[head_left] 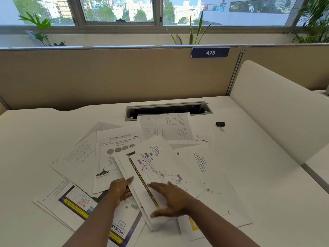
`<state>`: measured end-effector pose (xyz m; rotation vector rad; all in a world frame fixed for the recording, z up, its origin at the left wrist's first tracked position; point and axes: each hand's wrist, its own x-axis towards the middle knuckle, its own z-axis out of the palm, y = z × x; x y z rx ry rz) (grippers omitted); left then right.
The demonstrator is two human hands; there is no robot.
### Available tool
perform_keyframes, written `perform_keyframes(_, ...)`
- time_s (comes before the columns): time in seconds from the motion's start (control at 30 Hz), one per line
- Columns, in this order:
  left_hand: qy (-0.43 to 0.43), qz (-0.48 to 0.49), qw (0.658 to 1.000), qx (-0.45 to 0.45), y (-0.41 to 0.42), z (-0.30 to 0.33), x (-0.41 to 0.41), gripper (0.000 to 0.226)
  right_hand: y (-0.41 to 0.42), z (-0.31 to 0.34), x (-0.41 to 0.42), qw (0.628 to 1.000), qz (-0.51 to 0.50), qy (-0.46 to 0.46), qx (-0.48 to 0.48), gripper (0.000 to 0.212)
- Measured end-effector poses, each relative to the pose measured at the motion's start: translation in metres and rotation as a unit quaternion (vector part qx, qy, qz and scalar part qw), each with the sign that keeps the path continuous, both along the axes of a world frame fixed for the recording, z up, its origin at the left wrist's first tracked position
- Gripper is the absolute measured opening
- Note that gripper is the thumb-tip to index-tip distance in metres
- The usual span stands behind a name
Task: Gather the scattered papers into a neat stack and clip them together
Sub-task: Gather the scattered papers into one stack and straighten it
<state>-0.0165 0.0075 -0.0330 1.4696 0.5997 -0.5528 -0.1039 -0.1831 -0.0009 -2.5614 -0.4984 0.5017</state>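
**Both hands on a small stack amid scattered papers**

Printed papers (pixel 117 154) lie scattered over the middle of a white surface (pixel 258 175), overlapping at many angles. Near the front, a small stack of sheets (pixel 151 172) with a colourful chart on top lies tilted across the other pages.

The left hand (pixel 120 190) grips the stack's left edge, its fingers curled around and under the sheets with the thumb along the edge. The right hand (pixel 171 197) lies flat on top of the stack with its fingers straight and spread, pressing down on the chart page near its lower end.

A page of dense text (pixel 165 127) lies at the far side of the spread, its far edge reaching over a cable slot (pixel 169 108) set into the surface. A sheet with a purple and yellow border (pixel 78 202) lies to the left, partly under the left forearm. A large page with a faint chart (pixel 219 184) lies to the right of the stack.

A black binder clip (pixel 220 125) rests on the surface to the right of the papers, well apart from both hands and touching no sheet.

A beige partition (pixel 106 75) carrying a blue tag reading 473 (pixel 210 52) stands behind the surface, with plants (pixel 191 32) and windows (pixel 119 9) beyond.
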Motion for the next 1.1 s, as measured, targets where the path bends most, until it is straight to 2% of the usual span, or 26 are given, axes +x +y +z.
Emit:
perform_keyframes(0.1, 0.002, -0.002, 1.0, -0.006, 0.001, 0.002, -0.001, 0.033, -0.023, 0.0, 0.009, 0.975, -0.198, -0.055, 0.084, 0.062)
perform_keyframes(0.13, 0.004, -0.004, 1.0, -0.006, 0.001, 0.003, -0.001, 0.033, -0.035, -0.001, 0.013, 0.954, -0.276, -0.082, 0.08, 0.053)
perform_keyframes(0.2, 0.006, -0.006, 1.0, -0.005, 0.002, 0.003, -0.001, 0.033, -0.062, 0.0, 0.017, 0.904, -0.417, -0.095, 0.014, 0.045)
perform_keyframes(0.3, 0.01, -0.002, 1.0, -0.006, 0.002, 0.004, -0.002, 0.032, -0.097, 0.007, 0.016, 0.834, -0.536, 0.018, -0.129, 0.059)
perform_keyframes(0.37, 0.014, 0.001, 1.0, -0.005, 0.002, 0.005, -0.002, 0.033, -0.11, 0.009, 0.012, 0.802, -0.576, 0.094, -0.129, 0.076)
perform_keyframes(0.43, 0.012, 0.0, 1.0, -0.007, 0.001, 0.008, -0.003, 0.035, -0.115, 0.006, 0.011, 0.788, -0.594, 0.121, -0.105, 0.081)
perform_keyframes(0.53, 0.004, -0.008, 1.0, -0.012, 0.0, 0.011, -0.005, 0.037, -0.115, 0.003, 0.01, 0.774, -0.612, 0.115, -0.112, 0.078)
perform_keyframes(0.6, 0.002, -0.008, 1.0, -0.013, -0.001, 0.012, -0.006, 0.037, -0.114, 0.004, 0.011, 0.767, -0.62, 0.106, -0.126, 0.069)
perform_keyframes(0.63, 0.001, -0.008, 1.0, -0.014, -0.001, 0.012, -0.006, 0.037, -0.114, 0.006, 0.01, 0.767, -0.621, 0.091, -0.136, 0.058)
perform_keyframes(0.7, 0.0, -0.008, 1.0, -0.015, -0.001, 0.013, -0.006, 0.037, -0.115, 0.01, 0.009, 0.77, -0.616, 0.037, -0.159, 0.035)
perform_keyframes(0.8, 0.005, -0.008, 1.0, -0.02, 0.0, 0.013, -0.007, 0.037, -0.116, 0.032, 0.011, 0.788, -0.59, -0.044, -0.172, 0.024)
perform_keyframes(0.97, 0.004, -0.007, 1.0, -0.016, -0.002, 0.012, -0.006, 0.036, -0.116, 0.095, 0.026, 0.797, -0.573, -0.144, -0.123, 0.021)
perform_keyframes(1.1, 0.004, -0.013, 1.0, -0.015, -0.001, 0.011, -0.006, 0.035, -0.103, 0.146, 0.03, 0.789, -0.542, -0.279, -0.075, 0.026)
